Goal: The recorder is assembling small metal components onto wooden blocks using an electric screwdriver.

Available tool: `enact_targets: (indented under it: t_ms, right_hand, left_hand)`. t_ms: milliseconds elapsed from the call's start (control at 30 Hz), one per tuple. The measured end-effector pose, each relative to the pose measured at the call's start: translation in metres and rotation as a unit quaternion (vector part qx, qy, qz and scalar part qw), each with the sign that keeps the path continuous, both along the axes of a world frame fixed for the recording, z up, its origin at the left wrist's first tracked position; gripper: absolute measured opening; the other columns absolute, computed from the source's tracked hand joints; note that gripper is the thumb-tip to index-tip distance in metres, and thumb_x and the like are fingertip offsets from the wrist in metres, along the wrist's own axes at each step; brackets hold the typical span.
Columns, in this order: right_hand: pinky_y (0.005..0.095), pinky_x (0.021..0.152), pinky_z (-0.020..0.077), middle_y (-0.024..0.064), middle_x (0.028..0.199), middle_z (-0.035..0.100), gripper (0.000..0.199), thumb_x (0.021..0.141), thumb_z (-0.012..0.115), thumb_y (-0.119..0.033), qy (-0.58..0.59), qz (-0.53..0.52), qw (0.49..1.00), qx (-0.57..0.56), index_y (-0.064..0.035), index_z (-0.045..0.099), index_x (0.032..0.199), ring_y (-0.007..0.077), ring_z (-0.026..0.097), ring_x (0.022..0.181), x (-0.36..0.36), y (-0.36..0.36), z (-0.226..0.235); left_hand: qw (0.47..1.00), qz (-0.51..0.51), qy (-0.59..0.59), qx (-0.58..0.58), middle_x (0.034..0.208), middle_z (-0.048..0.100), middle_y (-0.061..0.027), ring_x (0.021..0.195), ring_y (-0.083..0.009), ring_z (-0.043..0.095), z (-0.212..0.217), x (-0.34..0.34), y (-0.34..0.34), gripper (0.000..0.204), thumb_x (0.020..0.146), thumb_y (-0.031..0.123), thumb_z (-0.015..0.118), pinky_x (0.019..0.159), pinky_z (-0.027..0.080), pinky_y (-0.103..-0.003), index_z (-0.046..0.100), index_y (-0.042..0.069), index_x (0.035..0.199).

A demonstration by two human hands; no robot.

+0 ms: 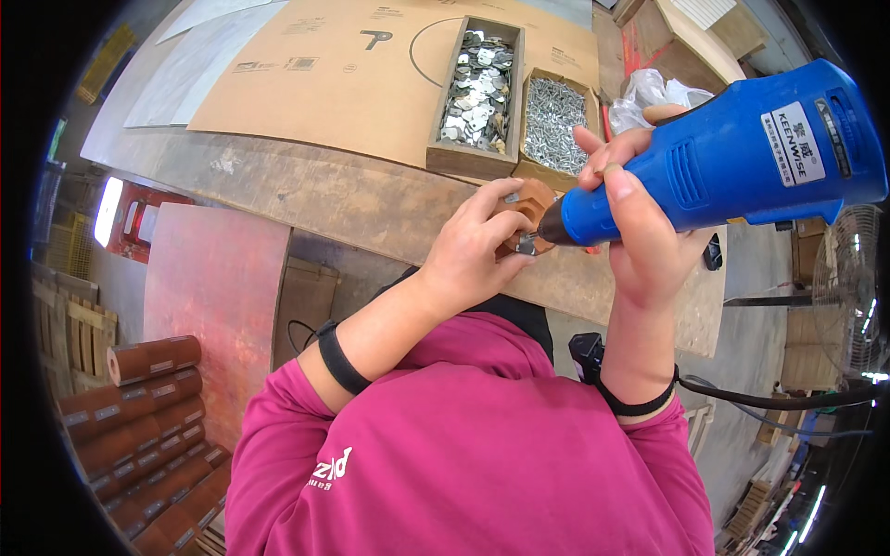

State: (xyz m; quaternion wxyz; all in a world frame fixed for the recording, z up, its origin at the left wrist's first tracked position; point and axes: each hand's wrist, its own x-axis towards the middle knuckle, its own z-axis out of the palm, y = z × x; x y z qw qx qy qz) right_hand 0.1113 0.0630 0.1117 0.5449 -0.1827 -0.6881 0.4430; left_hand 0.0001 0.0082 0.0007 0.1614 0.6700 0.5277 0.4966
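My right hand (pixel 646 227) is wrapped round a blue electric screwdriver (pixel 714 153), its dark nose pointing left. My left hand (pixel 471 243) grips a small orange-brown block (pixel 538 196) at the table's near edge. A shiny metal plate (pixel 527 245) shows at the block's near side, close to my left fingertips. The driver's nose meets the block beside that plate; the bit's tip and any screw there are hidden. Just beyond my hands stand a wooden tray (pixel 475 163) of flat metal plates and a cardboard box (pixel 547 174) full of screws.
Cardboard sheets (pixel 315 102) cover much of the wooden table (pixel 362 195). A clear plastic bag (pixel 649 97) lies behind the driver. Brown cylinders (pixel 153 360) are stacked low on the left beside a reddish board (pixel 209 306). A cable (pixel 769 400) runs from my right wrist; a fan (pixel 845 287) stands right.
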Motion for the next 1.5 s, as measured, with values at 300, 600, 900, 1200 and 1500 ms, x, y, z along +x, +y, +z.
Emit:
enact_targets:
  t_ms: [300, 600, 900, 1200, 1500]
  right_hand:
    - [0.0480, 0.091, 0.0325, 0.0079, 0.074, 0.053, 0.050, 0.067, 0.054, 0.000, 0.082, 0.060, 0.994, -0.049, 0.0026, 0.033, 0.113, 0.0171, 0.055, 0.067, 0.020, 0.006, 0.000]
    - [0.0492, 0.091, 0.0330, 0.0115, 0.075, 0.053, 0.046, 0.070, 0.051, -0.001, 0.143, -0.051, 0.988, -0.004, 0.0040, 0.034, 0.112, 0.0201, 0.054, 0.069, 0.071, 0.018, -0.002]
    - [0.0425, 0.091, 0.0361, 0.0078, 0.070, 0.053, 0.044, 0.067, 0.057, 0.003, 0.005, -0.293, 0.955, -0.037, 0.0048, 0.037, 0.106, 0.0173, 0.055, 0.066, 0.101, 0.029, -0.069]
    - [0.0388, 0.088, 0.0391, 0.0064, 0.070, 0.053, 0.042, 0.070, 0.055, 0.002, -0.011, -0.305, 0.952, -0.024, 0.0049, 0.037, 0.107, 0.0157, 0.055, 0.067, 0.111, 0.033, -0.087]
    - [0.0374, 0.085, 0.0413, 0.0072, 0.073, 0.053, 0.042, 0.070, 0.055, 0.004, 0.007, -0.301, 0.953, -0.033, 0.0047, 0.036, 0.108, 0.0159, 0.056, 0.068, 0.115, 0.033, -0.089]
  left_hand:
    - [1.000, -0.002, -0.006, -0.021, 0.114, 0.043, -0.0144, 0.080, -0.0218, 0.056, 0.004, -0.001, -0.002, 0.035, 0.054, 0.001, 0.072, 0.064, 0.050, -0.028, 0.056, 0.001, 0.085]
    - [0.999, -0.042, -0.009, -0.005, 0.113, 0.045, -0.0163, 0.088, -0.0262, 0.053, 0.006, -0.011, -0.001, 0.032, 0.059, 0.007, 0.071, 0.074, 0.044, -0.032, 0.059, 0.002, 0.088]
    - [0.994, 0.026, 0.109, 0.001, 0.119, 0.037, -0.0203, 0.097, -0.0337, 0.048, 0.010, 0.002, 0.002, 0.046, 0.054, 0.017, 0.076, 0.081, 0.041, -0.039, 0.053, 0.004, 0.092]
    - [0.983, -0.022, 0.181, -0.018, 0.119, 0.037, -0.0194, 0.112, -0.0378, 0.036, 0.020, -0.024, 0.000, 0.046, 0.051, 0.007, 0.074, 0.090, 0.035, -0.042, 0.051, 0.006, 0.091]
    - [0.994, -0.024, 0.028, -0.105, 0.122, 0.034, -0.0171, 0.105, -0.0345, 0.044, 0.017, -0.033, -0.008, 0.065, 0.054, 0.018, 0.076, 0.085, 0.041, -0.037, 0.044, 0.010, 0.110]
